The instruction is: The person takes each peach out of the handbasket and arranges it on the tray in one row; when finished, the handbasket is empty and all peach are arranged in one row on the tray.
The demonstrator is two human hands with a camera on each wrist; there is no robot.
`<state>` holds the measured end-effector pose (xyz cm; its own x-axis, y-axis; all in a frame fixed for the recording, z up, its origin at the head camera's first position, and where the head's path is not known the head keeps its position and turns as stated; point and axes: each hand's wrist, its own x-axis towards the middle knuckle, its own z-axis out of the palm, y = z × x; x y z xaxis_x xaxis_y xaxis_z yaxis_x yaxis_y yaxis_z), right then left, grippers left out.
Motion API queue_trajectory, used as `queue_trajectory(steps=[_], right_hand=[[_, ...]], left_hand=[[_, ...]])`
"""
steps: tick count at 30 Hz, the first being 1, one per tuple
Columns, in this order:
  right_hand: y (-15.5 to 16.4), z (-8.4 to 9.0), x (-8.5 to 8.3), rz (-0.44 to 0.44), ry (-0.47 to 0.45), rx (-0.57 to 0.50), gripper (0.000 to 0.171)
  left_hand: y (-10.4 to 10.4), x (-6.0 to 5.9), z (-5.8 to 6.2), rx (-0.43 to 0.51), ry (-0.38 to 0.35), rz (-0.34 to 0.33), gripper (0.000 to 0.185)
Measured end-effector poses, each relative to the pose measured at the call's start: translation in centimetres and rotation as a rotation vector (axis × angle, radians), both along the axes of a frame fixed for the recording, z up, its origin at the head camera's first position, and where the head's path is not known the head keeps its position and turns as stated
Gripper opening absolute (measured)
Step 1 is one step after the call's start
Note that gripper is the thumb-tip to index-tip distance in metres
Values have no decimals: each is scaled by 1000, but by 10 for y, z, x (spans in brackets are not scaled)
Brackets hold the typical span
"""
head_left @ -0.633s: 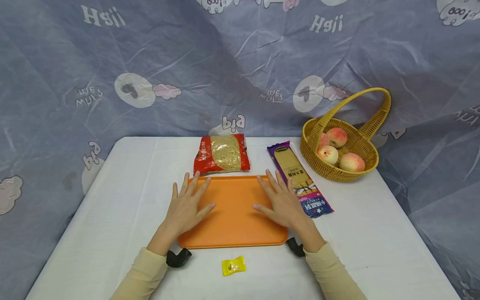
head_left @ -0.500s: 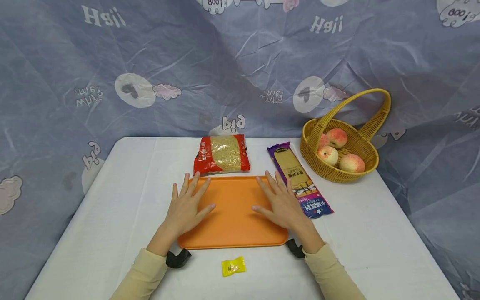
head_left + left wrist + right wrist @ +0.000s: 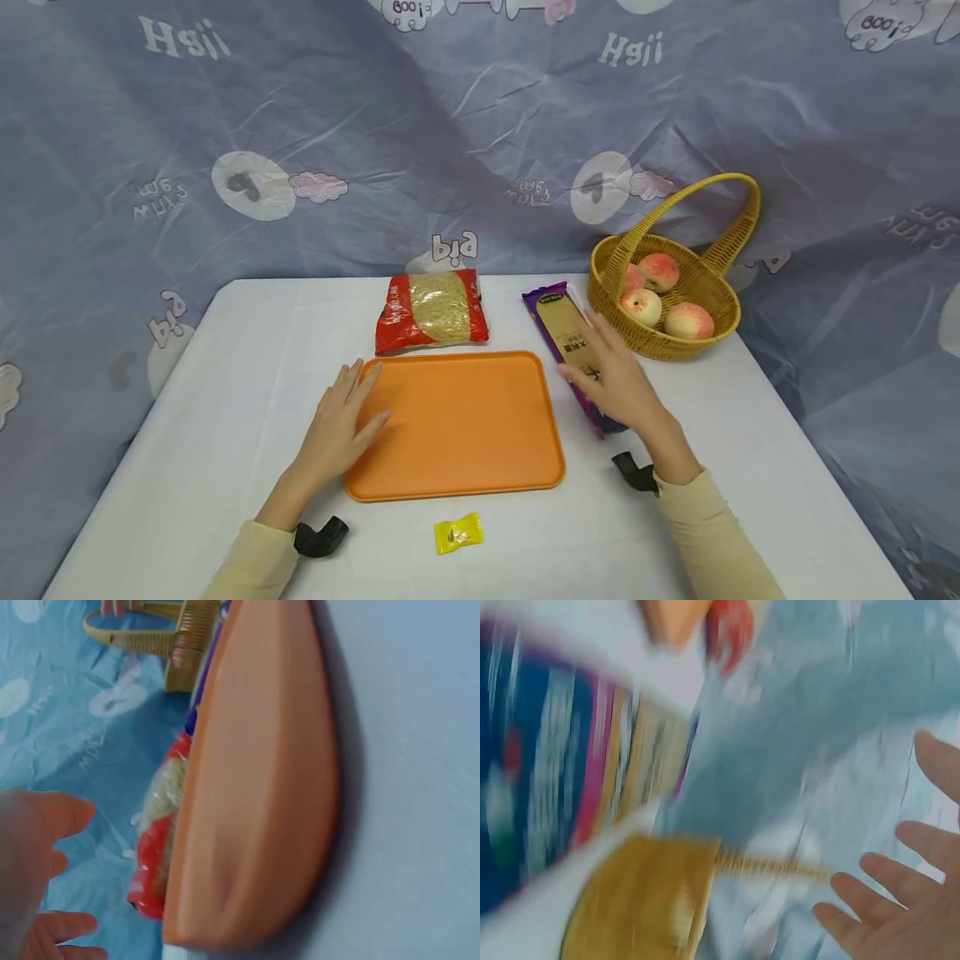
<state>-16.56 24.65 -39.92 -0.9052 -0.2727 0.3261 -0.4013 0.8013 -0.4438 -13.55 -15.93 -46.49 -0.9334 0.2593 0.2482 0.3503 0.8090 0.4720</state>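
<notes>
An orange tray (image 3: 457, 425) lies flat on the white table. Over its left edge is my left hand (image 3: 335, 425), fingers extended and holding nothing; whether it touches the tray I cannot tell. My right hand (image 3: 618, 379) is above a long purple and gold packet (image 3: 558, 321), hiding part of it, with its fingers spread and nothing held. In the right wrist view the packet (image 3: 592, 750) is blurred and stands apart from the fingers (image 3: 870, 900). Behind the tray sits a red bag with a clear middle (image 3: 432, 310), its contents pale yellow.
A yellow wicker basket (image 3: 660, 342) with a tall handle holds several peaches (image 3: 690, 321) at the back right. A small yellow wrapped packet (image 3: 458, 533) lies in front of the tray. A patterned grey-blue cloth (image 3: 375, 125) hangs behind the table (image 3: 247, 375).
Both hands have moved apart: the left one leftward to the tray's edge, the right one rightward from the tray to over the purple packet. The head view has shifted slightly.
</notes>
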Motion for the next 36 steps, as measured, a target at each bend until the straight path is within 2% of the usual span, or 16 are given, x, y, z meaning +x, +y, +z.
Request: queue_trajectory(steps=[3, 6, 8, 11, 15, 19, 26, 31, 36], right_hand=[[35, 13, -16, -86, 77, -119, 72], [73, 22, -33, -187, 101, -207, 70], [98, 25, -42, -273, 75, -238, 72], [129, 26, -53, -372, -24, -238, 76], [156, 22, -63, -441, -165, -250, 82], [169, 15, -70, -440, -260, -280, 86], [181, 2, -79, -420, -367, -251, 90], [186, -3, -89, -428, -408, -154, 89], [188, -6, -98, -375, -431, -36, 81]], left_hand=[[-14, 0, -13, 83, 7, 25, 68], [-26, 0, -26, 165, -3, 44, 64], [-32, 0, -34, 222, -16, 53, 61], [-38, -1, -44, 294, -53, 62, 58], [-40, -2, -52, 342, -65, 56, 53], [-38, 0, -55, 334, -28, 40, 49], [-33, 0, -57, 273, 11, 28, 45], [-32, -2, -59, 269, 21, 34, 44], [-31, -3, -61, 274, 25, 39, 44]])
